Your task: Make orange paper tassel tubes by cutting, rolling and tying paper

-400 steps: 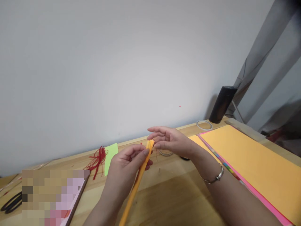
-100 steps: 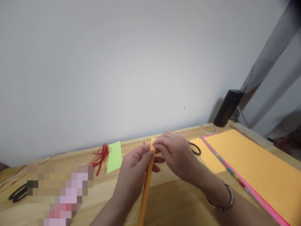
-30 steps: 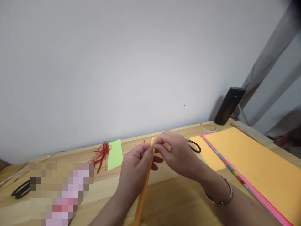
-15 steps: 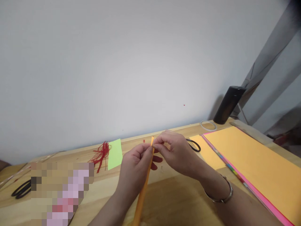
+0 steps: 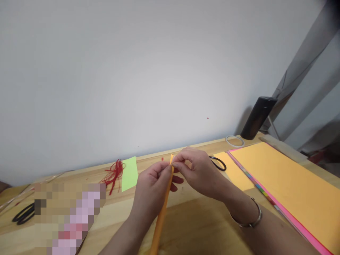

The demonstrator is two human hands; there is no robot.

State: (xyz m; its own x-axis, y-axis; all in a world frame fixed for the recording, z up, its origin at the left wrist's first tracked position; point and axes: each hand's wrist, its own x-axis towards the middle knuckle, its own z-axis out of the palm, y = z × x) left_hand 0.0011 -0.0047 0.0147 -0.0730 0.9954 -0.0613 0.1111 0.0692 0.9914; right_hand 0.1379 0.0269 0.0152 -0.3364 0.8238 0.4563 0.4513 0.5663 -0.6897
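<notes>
A long, narrow folded strip of orange paper point(image 5: 160, 216) rises from the bottom edge up to the middle of the view. My left hand point(image 5: 152, 187) is wrapped round its upper part, thumb against the strip. My right hand point(image 5: 198, 170), with a silver bracelet point(image 5: 251, 216) on the wrist, pinches the strip's top end between thumb and fingertips. Both hands hover just above the wooden table point(image 5: 202, 226).
A stack of orange and pink paper sheets point(image 5: 287, 187) lies at right. Behind the hands are a black ring point(image 5: 219, 163), a white ring point(image 5: 235, 141) and a black cylinder point(image 5: 256, 117). At left are a green paper slip point(image 5: 129, 173), red threads point(image 5: 113, 174) and black scissors point(image 5: 22, 216).
Much earlier my right hand was open beside the strip's tip; it now pinches that tip. Over the last second the hands have hardly moved.
</notes>
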